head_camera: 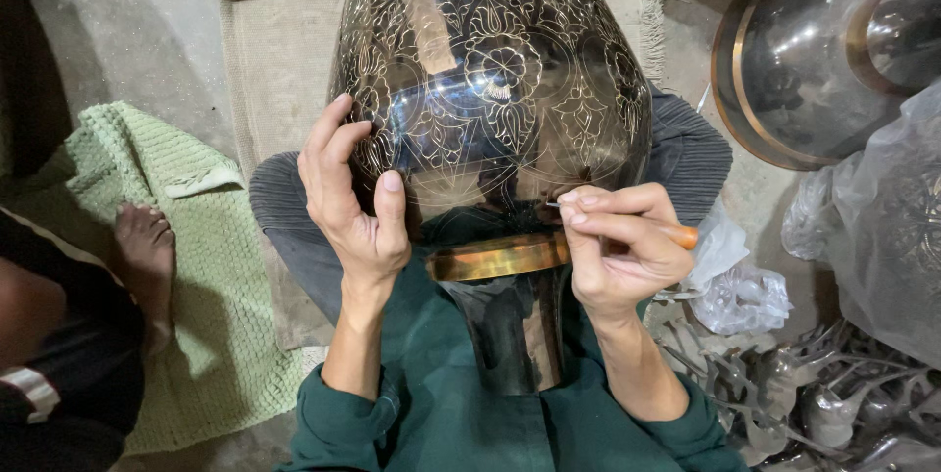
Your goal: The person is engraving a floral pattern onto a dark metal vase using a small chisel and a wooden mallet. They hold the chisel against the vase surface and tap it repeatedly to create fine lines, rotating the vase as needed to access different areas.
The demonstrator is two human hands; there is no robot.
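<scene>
Green mat [206,335] at floor's left edge, another person's bare foot [145,247] on it. Beige rug [279,50] centre. Dark metal vessels [814,50], clear plastic [882,237] right.

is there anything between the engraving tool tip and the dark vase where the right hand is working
Nothing visible: the right hand holds the thin tool with its tip right at the vase surface. The left hand braces the vase's other side.

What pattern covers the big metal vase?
Fine golden flowers and leafy scrolls on the dark glossy vase, seen in the head view.
</scene>
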